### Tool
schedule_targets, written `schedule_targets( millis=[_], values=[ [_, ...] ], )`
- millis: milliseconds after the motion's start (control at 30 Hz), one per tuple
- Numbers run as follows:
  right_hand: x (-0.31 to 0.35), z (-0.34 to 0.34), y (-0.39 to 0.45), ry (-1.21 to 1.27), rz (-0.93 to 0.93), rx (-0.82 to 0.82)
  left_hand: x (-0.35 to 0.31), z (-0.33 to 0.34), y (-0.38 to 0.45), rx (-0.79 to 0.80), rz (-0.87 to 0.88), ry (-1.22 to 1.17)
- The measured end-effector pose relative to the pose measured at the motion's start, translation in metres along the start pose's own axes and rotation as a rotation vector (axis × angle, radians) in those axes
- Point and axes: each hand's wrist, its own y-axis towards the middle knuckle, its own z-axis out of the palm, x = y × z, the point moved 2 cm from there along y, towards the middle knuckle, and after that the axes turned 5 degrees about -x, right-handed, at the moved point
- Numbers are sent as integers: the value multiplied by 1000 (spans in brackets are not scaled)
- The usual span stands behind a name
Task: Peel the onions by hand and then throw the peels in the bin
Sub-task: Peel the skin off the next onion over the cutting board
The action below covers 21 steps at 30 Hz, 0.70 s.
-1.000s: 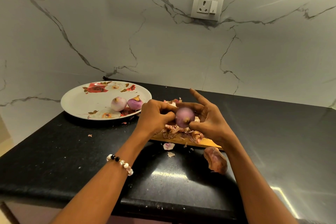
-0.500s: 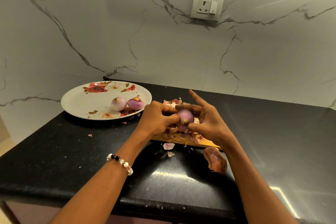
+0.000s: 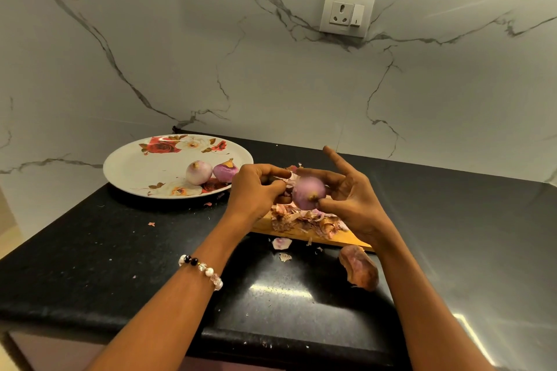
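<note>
My right hand (image 3: 349,199) holds a purple onion (image 3: 308,192) between thumb and fingers above a wooden board (image 3: 337,238), with the index finger sticking up. My left hand (image 3: 256,190) pinches a strip of peel (image 3: 286,179) at the onion's left side. A heap of loose peels (image 3: 304,220) lies on the board below the hands. Two peeled onions (image 3: 199,172) (image 3: 224,172) sit on a floral white plate (image 3: 144,169) to the left. One big brown peel (image 3: 358,271) lies on the counter by my right forearm.
The black counter (image 3: 120,250) carries small peel scraps (image 3: 281,243) near the board. Marble walls meet in a corner behind the plate, with sockets (image 3: 346,12) on them. The counter's front edge runs below my forearms.
The onion has turned slightly in my right hand and sits a little to the right. My left hand has pulled a strip of peel away from its left side.
</note>
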Motion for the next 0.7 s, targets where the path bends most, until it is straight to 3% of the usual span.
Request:
schedule_targets(
  millis=[200, 333, 433, 700],
  values=[
    [-1, -1, 1, 19, 8, -26, -5, -1, 1, 24, 38, -66],
    [-1, -1, 0, 15, 12, -24, -7, 2, -3, 102, 153, 68],
    [-1, 1, 0, -10, 11, -7, -6, 2, -5, 49, 230, 168],
    [-3, 0, 1, 149, 7, -15, -5, 0, -2, 28, 120, 97]
  ],
)
